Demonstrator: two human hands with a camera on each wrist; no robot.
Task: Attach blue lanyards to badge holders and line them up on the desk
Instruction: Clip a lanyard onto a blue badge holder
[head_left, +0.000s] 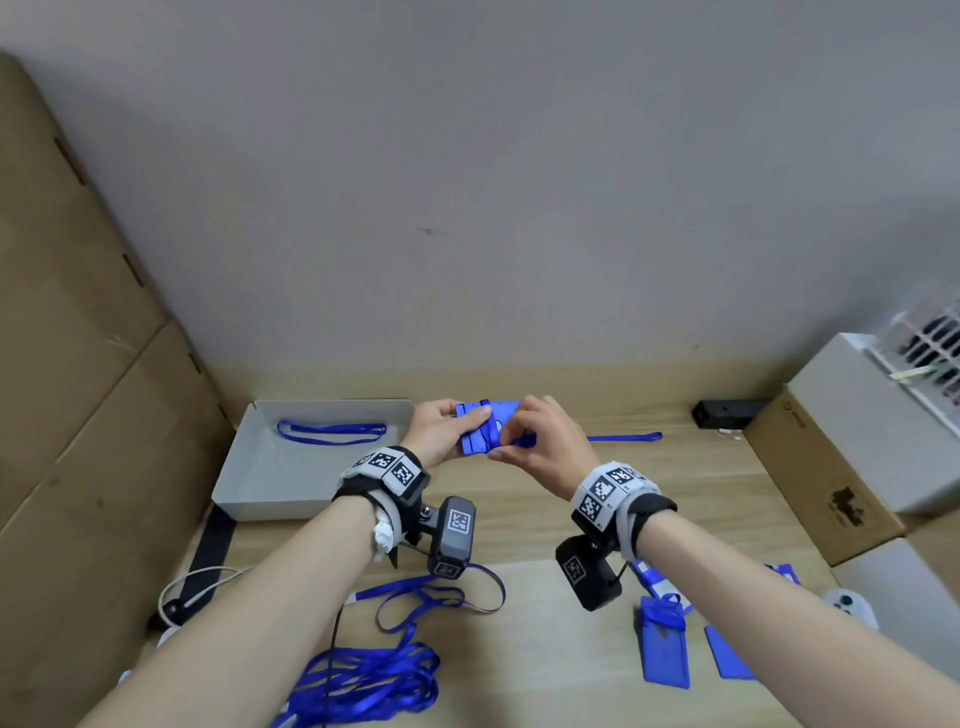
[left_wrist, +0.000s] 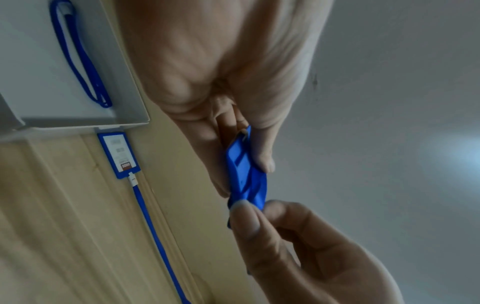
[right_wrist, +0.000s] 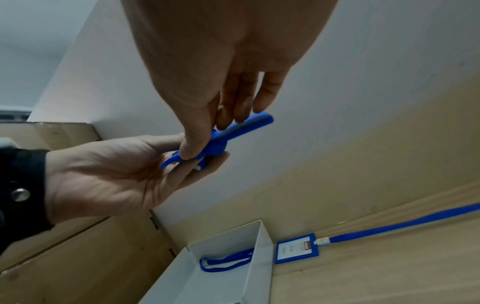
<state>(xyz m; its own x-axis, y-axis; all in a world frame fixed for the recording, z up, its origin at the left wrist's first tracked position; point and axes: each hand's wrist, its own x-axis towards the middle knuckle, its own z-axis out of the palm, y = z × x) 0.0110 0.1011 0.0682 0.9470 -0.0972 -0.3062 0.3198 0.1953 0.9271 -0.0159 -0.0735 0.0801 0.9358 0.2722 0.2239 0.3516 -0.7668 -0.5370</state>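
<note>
Both hands hold a blue badge holder (head_left: 480, 421) up above the far middle of the desk. My left hand (head_left: 441, 431) grips its left side, thumb on top, fingers beneath (left_wrist: 259, 144). My right hand (head_left: 511, 441) pinches a blue lanyard end (head_left: 524, 440) against the holder (right_wrist: 233, 131), thumb (right_wrist: 192, 148) below and fingers above. A badge holder with its lanyard attached (left_wrist: 119, 155) (right_wrist: 296, 250) lies flat beside the tray, its strap (head_left: 623, 437) stretching right. Loose lanyards (head_left: 374, 670) are heaped near me. Bare badge holders (head_left: 665, 649) lie at the near right.
A white tray (head_left: 249, 467) at the left holds one lanyard (head_left: 332, 431). Cardboard boxes (head_left: 78, 364) wall the left side, and another box (head_left: 821, 467) stands at the right. A black device (head_left: 727, 413) sits at the back right. A white cable (head_left: 197, 587) loops at the near left.
</note>
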